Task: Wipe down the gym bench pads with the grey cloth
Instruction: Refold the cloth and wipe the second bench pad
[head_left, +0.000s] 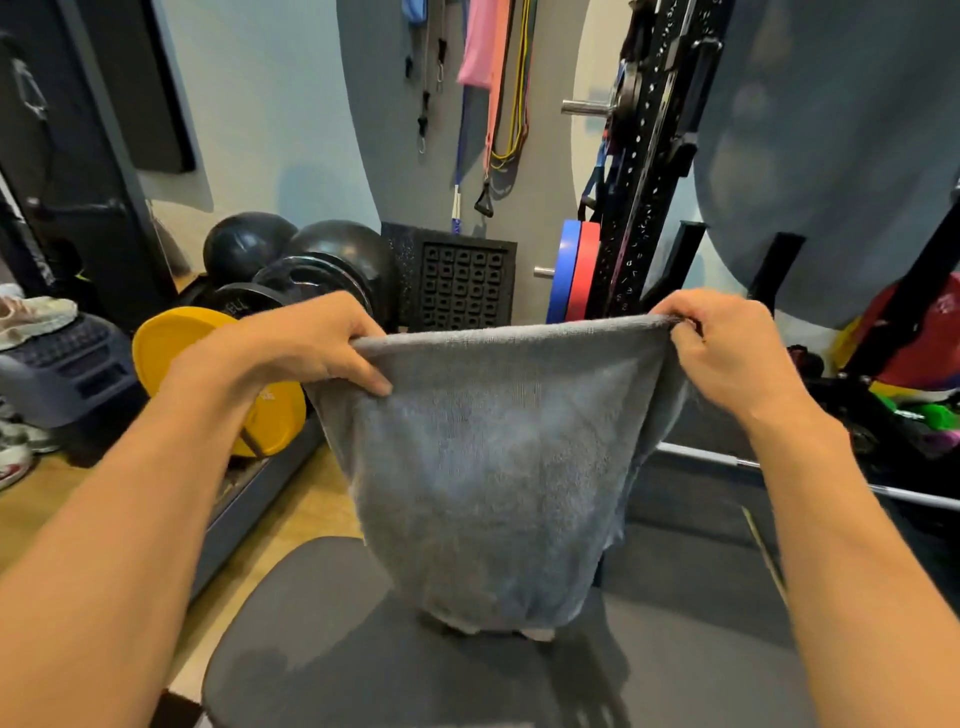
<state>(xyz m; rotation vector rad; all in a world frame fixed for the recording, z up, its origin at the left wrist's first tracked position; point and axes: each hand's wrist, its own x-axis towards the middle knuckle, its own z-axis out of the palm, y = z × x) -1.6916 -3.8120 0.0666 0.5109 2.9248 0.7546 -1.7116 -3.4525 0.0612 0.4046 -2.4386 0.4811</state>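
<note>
I hold the grey cloth (488, 457) stretched out in front of me by its top edge. My left hand (317, 343) pinches the upper left corner and my right hand (727, 348) pinches the upper right corner. The cloth hangs down, and its lower edge reaches the dark grey bench pad (322, 649) below me. The pad fills the bottom of the view, partly hidden behind the cloth and my forearms.
Yellow weight plates (182, 338) and black plates and balls (311, 260) lie on the floor at left. A black rack (649, 182) with blue and red plates (574, 270) stands behind the cloth. A barbell (909, 496) lies at right. Resistance bands (498, 78) hang on the wall.
</note>
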